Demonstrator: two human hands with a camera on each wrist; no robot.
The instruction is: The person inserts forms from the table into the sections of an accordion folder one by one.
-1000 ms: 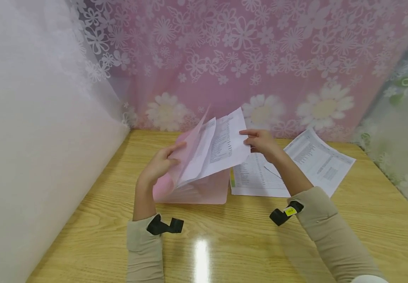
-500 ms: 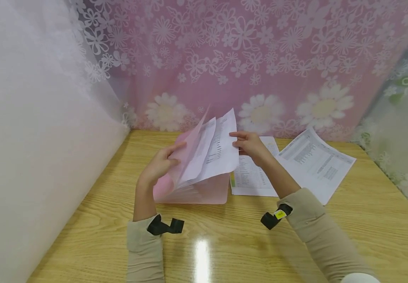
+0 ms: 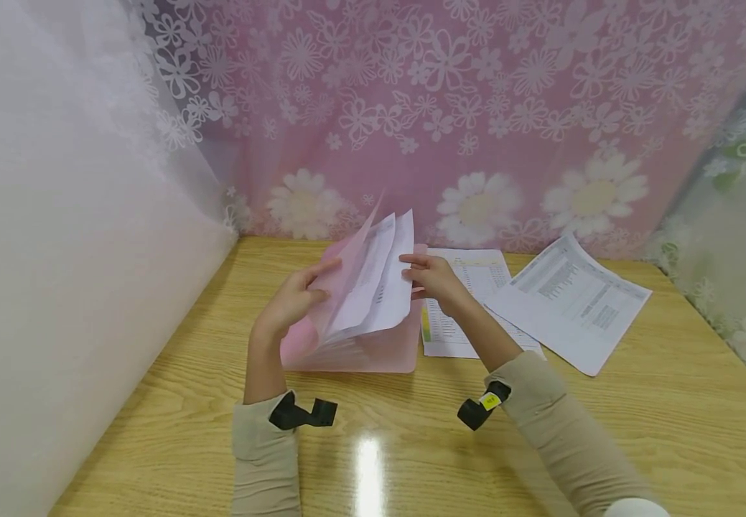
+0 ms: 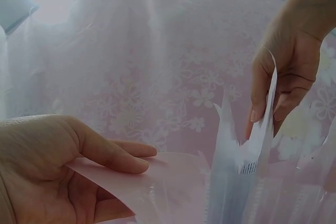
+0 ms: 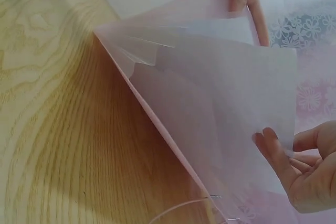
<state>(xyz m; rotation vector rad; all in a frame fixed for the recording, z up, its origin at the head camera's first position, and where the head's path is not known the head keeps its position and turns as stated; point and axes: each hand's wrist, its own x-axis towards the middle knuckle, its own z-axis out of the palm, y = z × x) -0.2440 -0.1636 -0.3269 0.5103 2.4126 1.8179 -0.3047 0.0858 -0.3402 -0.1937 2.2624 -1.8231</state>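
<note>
A pink folder stands fanned partway on the table, with clear pockets inside. My left hand pinches its raised front cover between thumb and fingers. Between cover and back, white printed pages stand up at a tilt. Thumb and fingertips of my right hand grip the outer edge of a printed sheet. The right wrist view shows the back of this sheet, its lower part reaching in among the pockets.
Right of the folder, a printed page with a coloured edge lies on the wooden table. Another printed sheet overlaps it, lying askew. A thin elastic cord hangs at the folder's edge. A flowered curtain stands behind.
My right hand has moved left, carrying the sheet toward the folder's raised cover and pages. More of the loose pages at the right now shows. My left hand has stayed in place.
</note>
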